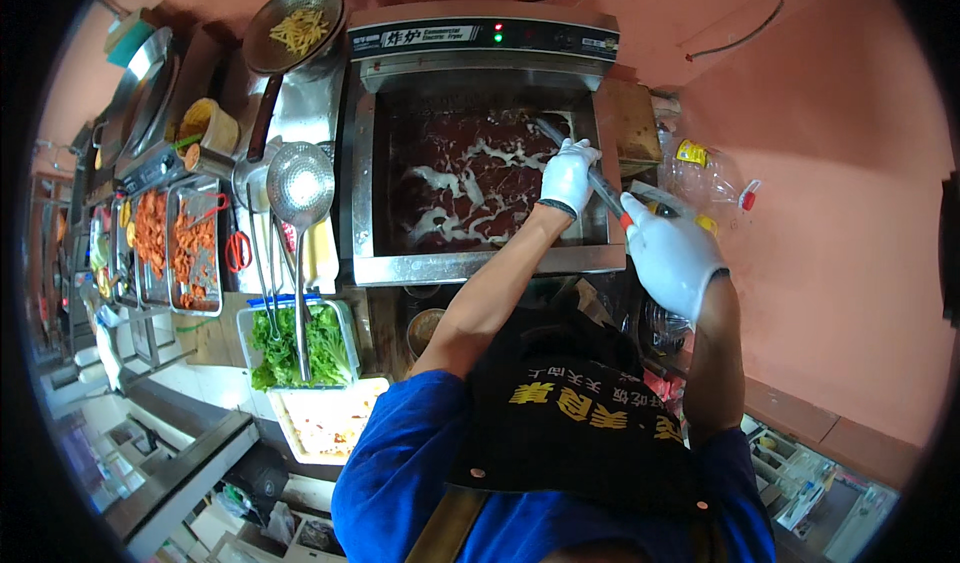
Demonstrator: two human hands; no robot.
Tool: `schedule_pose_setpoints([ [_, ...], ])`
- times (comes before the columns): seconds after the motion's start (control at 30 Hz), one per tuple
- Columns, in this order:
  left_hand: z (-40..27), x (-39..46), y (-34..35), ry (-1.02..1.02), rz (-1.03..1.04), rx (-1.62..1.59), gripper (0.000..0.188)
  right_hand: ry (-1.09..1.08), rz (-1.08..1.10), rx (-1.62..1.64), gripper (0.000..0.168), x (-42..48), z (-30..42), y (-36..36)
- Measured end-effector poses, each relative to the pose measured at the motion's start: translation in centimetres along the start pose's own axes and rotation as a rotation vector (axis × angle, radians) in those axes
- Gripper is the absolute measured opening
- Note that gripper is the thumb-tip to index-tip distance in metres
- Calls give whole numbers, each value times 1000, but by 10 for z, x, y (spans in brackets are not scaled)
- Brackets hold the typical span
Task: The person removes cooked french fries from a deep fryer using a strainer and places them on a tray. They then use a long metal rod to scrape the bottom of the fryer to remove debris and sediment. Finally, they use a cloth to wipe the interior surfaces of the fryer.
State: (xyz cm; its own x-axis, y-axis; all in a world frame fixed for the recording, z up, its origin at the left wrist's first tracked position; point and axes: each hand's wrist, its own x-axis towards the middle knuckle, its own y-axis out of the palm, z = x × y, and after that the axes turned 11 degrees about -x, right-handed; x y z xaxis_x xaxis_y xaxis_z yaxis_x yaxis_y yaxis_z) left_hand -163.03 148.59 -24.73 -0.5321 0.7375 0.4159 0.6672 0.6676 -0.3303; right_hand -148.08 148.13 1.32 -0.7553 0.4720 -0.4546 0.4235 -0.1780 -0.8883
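Note:
Both my hands wear white gloves and grip one long metal-shafted tool (604, 190) with a red band on it. Its far end slants into the back right of the electric fryer's vat (480, 180), where dark liquid carries streaks of pale foam; the tool's head is hidden. My left hand (570, 176) closes round the shaft above the vat's right side. Lower down, past the steel rim (480, 263), my right hand (673, 259) holds the handle end. A red light and a green light glow on the fryer's control panel (484, 35).
Left of the fryer are a strainer with fries (301, 31), a perforated skimmer (300, 184), red-handled scissors (238, 251) and trays of red-coated pieces (193, 248). Nearer stands a tub of lettuce (326, 345). Plastic bottles (709, 169) lie by the right wall.

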Motion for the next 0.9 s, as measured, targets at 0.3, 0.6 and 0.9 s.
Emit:
schedule_pose_setpoints([
  [0.3,-6,25,50,31,-73,-59,23,73,48,8,47,1,-39,-10],
  [0.6,-22,34,77,78,-18,-85,24,127,10,-68,46,-11,-60,-20],
  [0.9,31,29,112,38,16,14,24,96,22,-62,44,24,-86,18],
])
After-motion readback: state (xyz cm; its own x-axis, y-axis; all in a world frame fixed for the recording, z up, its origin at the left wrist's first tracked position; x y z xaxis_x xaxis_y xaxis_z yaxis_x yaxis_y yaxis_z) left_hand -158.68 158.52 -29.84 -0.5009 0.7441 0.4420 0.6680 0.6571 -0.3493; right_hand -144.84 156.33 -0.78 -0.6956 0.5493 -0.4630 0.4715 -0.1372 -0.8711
